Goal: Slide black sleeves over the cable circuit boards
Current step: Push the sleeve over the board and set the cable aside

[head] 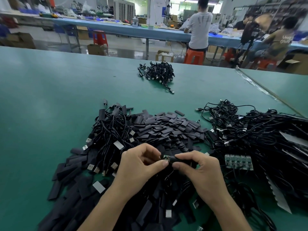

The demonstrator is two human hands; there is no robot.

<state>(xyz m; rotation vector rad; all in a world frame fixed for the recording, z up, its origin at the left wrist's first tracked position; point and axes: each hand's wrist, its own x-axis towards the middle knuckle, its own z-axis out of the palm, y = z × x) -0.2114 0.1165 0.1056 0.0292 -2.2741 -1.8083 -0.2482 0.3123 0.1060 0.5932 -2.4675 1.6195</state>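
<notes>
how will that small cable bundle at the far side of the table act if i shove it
Probably floppy: the cable bundle is made of thin looped cords. It would likely drag as one clump, since the loops look tangled. On the flat green table it should not roll.

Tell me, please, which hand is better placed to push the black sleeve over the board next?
Probably the right hand: its fingers pinch the black sleeve, whose mouth meets the circuit board. The left hand pinches the board's other end, so it can hold it steady.
</notes>
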